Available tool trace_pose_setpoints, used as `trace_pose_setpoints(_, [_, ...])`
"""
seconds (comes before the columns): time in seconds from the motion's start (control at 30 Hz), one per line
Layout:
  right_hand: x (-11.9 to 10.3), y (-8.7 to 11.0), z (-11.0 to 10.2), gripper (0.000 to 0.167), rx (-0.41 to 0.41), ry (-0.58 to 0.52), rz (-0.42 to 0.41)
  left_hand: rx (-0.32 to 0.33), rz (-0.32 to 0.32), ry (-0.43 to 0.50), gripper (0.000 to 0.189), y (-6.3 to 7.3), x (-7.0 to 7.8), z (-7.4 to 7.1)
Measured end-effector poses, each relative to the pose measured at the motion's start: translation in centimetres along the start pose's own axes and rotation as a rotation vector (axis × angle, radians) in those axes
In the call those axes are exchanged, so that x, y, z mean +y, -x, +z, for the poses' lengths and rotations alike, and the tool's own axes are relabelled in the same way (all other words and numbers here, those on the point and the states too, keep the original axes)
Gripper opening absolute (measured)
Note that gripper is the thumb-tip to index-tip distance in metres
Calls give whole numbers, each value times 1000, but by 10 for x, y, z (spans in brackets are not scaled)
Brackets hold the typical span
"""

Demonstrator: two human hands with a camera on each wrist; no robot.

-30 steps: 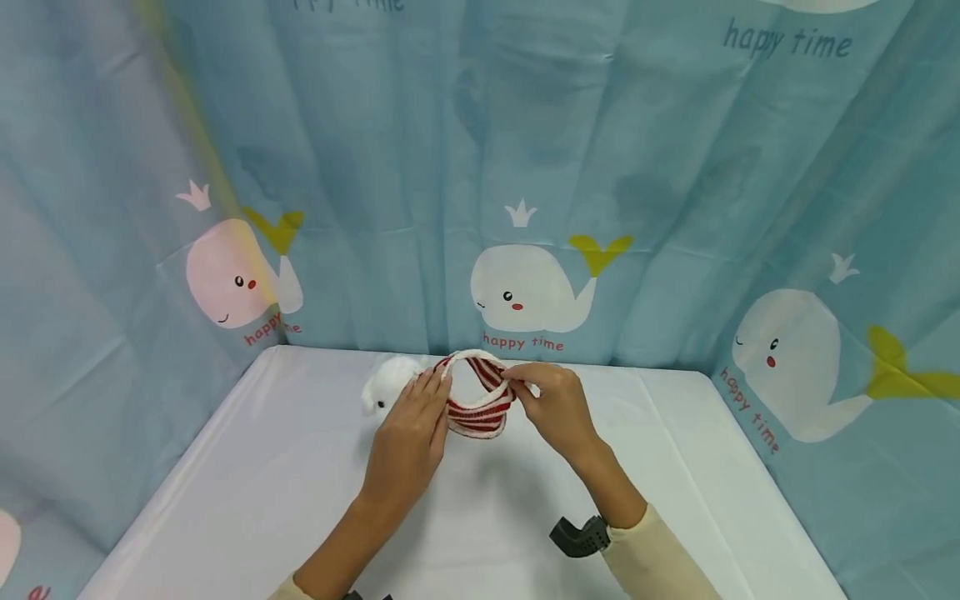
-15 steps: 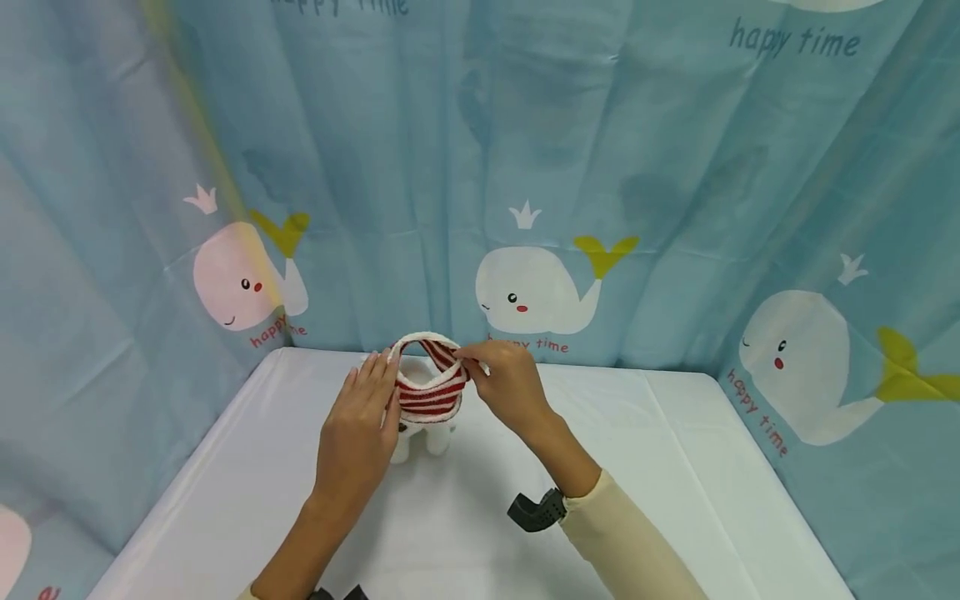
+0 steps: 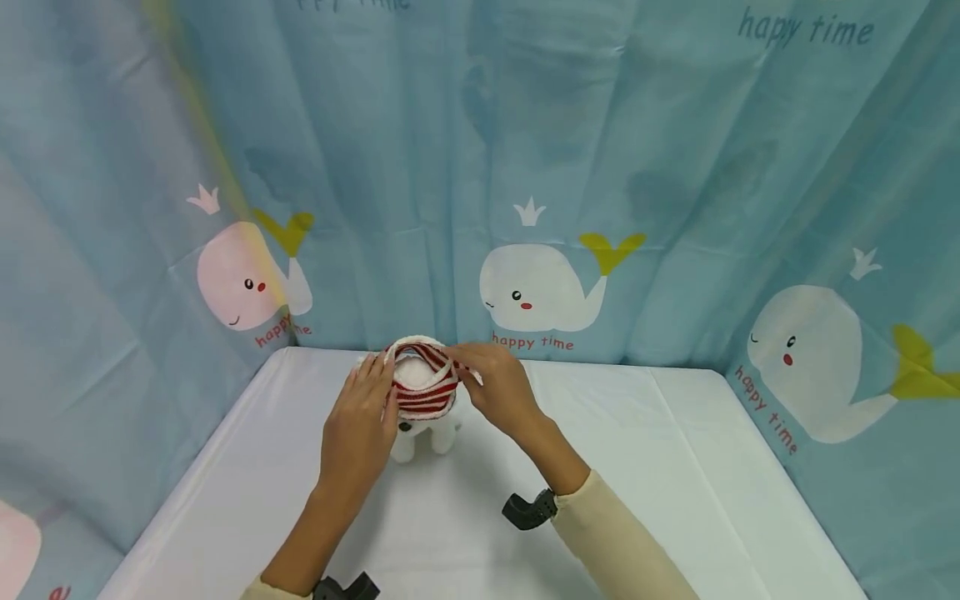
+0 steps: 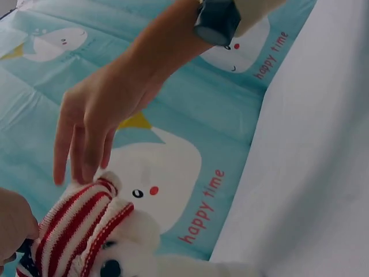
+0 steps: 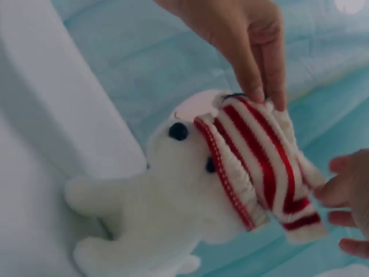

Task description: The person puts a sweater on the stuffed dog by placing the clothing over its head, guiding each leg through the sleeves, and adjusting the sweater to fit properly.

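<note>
A striped red and white knitted doll sweater (image 3: 426, 404) sits around the head of a white plush bear (image 3: 402, 448), with the white crown showing through its opening. My left hand (image 3: 354, 425) holds its left side; the right wrist view shows that thumb and a finger pinching the knit (image 5: 253, 150). My right hand (image 3: 501, 390) grips the rim on the right between thumb and fingers. In the right wrist view the sweater lies across the bear's face (image 5: 173, 167), partly over one dark eye. A dark blue patch (image 4: 27, 262) shows at the lower left of the left wrist view.
The bear stands on a white table (image 3: 600, 467) near its far edge. Pale blue curtains (image 3: 420, 167) printed with whales close off the back and both sides. A black wrist device (image 3: 528, 510) sits on each forearm.
Both hands have carried the sweater to the left and brought it over the bear's head. The bear now stands facing forward beneath it, and its crown has risen into the opening.
</note>
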State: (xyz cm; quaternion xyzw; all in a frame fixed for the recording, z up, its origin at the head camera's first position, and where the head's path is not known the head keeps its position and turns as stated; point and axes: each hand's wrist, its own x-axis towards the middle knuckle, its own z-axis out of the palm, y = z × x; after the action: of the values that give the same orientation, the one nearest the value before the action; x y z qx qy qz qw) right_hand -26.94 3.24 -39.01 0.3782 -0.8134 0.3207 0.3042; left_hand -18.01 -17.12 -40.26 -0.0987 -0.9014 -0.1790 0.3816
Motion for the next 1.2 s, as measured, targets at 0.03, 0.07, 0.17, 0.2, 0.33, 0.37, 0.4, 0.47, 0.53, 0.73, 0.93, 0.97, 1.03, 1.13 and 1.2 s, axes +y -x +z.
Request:
trace_pose_setpoints(0.03, [2, 4, 0, 34, 38, -12, 30, 1, -9, 12, 54, 1, -2, 1])
trace_pose_setpoints(0.07, [4, 8, 1, 33, 85, -27, 74, 0, -15, 19, 54, 2, -4, 2])
trace_pose_setpoints(0.17, [11, 21, 6, 21, 144, -150, 290, 4, -16, 35, 54, 2, -6, 3])
trace_pose_setpoints(0.2, [13, 24, 9, 16, 114, -243, 382, 4, -16, 35, 54, 2, -6, 3])
trace_pose_setpoints(0.33, [17, 32, 22, 23, -158, -649, 745, 28, -10, 22, 54, 2, -6, 2])
trace_pose_setpoints(0.37, [17, 32, 25, 26, -212, -724, 810, 35, -9, 16, 54, 3, -6, 2])
trace_pose_setpoints(0.4, [16, 32, 28, 29, -245, -783, 856, 43, -7, 10, 54, 3, -6, 3])
trace_pose_setpoints(0.47, [13, 30, 32, 30, -261, -838, 898, 59, -4, -1, 53, 4, -5, 4])
trace_pose_setpoints(0.53, [10, 27, 35, 28, -257, -844, 908, 70, -4, -3, 52, 5, -5, 5])
trace_pose_setpoints(0.73, [8, 26, 38, 24, -251, -805, 918, 150, -31, 83, 52, 10, -15, 14])
trace_pose_setpoints(0.93, [10, 26, 38, 26, -274, -811, 896, 262, -358, 457, 36, 4, -54, 23])
trace_pose_setpoints(0.97, [11, 25, 38, 26, -276, -812, 894, 232, -451, 555, 37, 2, -61, 25])
trace_pose_setpoints(1.03, [12, 24, 39, 26, -275, -808, 894, 112, -653, 751, 43, -3, -75, 30])
trace_pose_setpoints(1.13, [14, 23, 39, 24, -267, -801, 899, -101, -905, 1005, 48, -9, -88, 38])
trace_pose_setpoints(1.2, [13, 22, 39, 24, -266, -802, 902, -216, -996, 1100, 47, -11, -91, 43])
